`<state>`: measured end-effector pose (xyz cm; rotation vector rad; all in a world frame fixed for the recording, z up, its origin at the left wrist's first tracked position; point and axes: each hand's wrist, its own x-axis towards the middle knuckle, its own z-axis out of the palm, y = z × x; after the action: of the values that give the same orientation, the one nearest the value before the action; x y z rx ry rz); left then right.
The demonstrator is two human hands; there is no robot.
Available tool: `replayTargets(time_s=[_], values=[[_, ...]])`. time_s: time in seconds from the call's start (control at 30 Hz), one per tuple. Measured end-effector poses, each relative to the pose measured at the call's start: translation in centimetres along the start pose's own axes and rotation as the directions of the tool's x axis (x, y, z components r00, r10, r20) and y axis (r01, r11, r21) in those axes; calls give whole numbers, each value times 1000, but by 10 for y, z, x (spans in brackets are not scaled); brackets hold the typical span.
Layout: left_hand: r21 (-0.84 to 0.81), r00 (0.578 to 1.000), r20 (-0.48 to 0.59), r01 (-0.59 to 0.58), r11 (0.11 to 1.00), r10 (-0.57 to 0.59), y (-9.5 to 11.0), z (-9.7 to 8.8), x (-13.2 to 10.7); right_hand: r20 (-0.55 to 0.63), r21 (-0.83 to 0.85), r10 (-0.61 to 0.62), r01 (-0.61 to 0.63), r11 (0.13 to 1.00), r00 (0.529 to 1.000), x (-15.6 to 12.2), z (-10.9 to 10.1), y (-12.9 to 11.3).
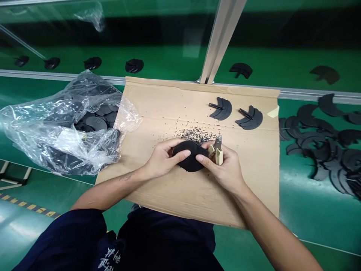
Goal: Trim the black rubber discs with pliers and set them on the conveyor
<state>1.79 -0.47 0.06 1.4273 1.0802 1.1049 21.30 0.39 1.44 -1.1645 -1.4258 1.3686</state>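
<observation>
Over a sheet of brown cardboard (180, 188), my left hand (162, 158) and my right hand (225, 167) both grip one black rounded plastic part (189, 158). My right hand also holds small cutters (217, 149) with cream handles, the metal tip pointing up and away. My left thumb lies across the part's top. A scatter of tiny black trimmings (196, 134) lies on the cardboard just beyond the hands. Two fan-shaped black pieces (221, 108) (250, 118) rest farther back on the cardboard.
A crumpled clear plastic bag (64, 124) full of black parts sits at the left. A heap of black pieces (324, 143) lies on the green surface at the right. Several black pieces (134, 65) ride a green belt behind a metal rail (222, 34). My dark-clothed lap is below.
</observation>
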Motion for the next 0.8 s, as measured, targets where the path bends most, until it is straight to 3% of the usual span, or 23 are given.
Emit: replayTargets(time_s=[0.1, 0.2, 0.37, 0.43, 0.53, 0.63, 0.7, 0.8], values=[[95, 995, 69, -75, 993, 68, 2, -3, -1, 26, -57, -48, 49, 997, 999, 0, -1, 1], [201, 980, 126, -179, 963, 156, 5, -5, -2, 22, -157, -197, 198, 968, 980, -2, 0, 1], [56, 985, 78, -159, 986, 154, 8, -4, -2, 21, -194, -449, 445, 874, 893, -7, 1, 2], [43, 976, 72, -207, 977, 204, 9, -5, -1, 25, -185, -520, 515, 837, 854, -7, 1, 4], [161, 932, 63, -363, 918, 358, 10, -8, 2, 53, -208, -571, 568, 796, 819, -6, 0, 8], [327, 856, 115, -512, 794, 504, 11, -13, 3, 100, -269, -589, 592, 760, 802, -5, -1, 11], [385, 825, 164, -558, 735, 541, 10, -15, 4, 125, -298, -593, 600, 742, 795, -5, -1, 12], [367, 822, 169, -564, 740, 543, 10, -15, 4, 130, -315, -596, 603, 733, 793, -7, -1, 12]])
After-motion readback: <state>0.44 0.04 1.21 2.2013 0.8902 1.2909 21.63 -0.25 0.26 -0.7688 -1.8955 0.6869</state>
